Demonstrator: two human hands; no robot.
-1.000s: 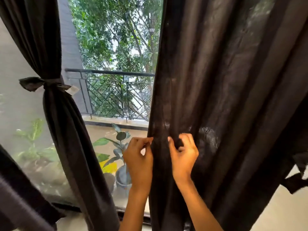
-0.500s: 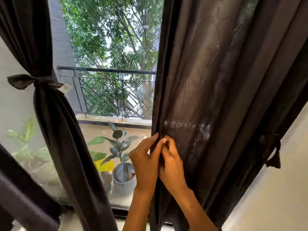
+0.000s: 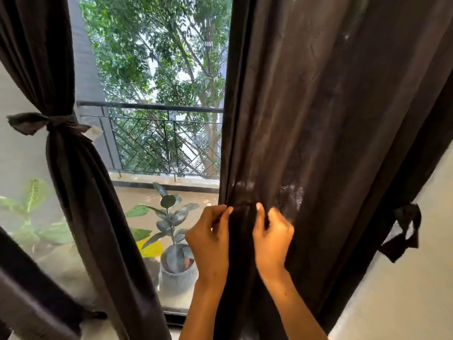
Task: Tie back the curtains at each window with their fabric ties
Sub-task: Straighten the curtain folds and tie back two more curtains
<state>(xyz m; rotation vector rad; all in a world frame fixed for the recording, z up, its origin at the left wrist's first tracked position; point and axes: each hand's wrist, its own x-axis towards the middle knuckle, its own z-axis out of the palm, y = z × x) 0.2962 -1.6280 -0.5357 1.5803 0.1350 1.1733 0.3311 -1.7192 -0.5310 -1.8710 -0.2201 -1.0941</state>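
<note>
text: none legible | pale tag on tied curtain: possibly blank

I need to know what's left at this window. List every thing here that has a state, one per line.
left curtain: gathered, tied back
left fabric tie: knotted round the left curtain
right curtain: hanging loose, not tied
right fabric tie: dangling at the curtain's far edge, unused
left hand: pinches the right curtain's edge
right hand: grips a fold of the right curtain

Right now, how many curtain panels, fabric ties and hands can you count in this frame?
Curtain panels: 3, one tied, one held, one at lower left
Fabric ties: 2, knotted, hanging loose
Hands: 2, left hand, right hand
Total: 7
</note>
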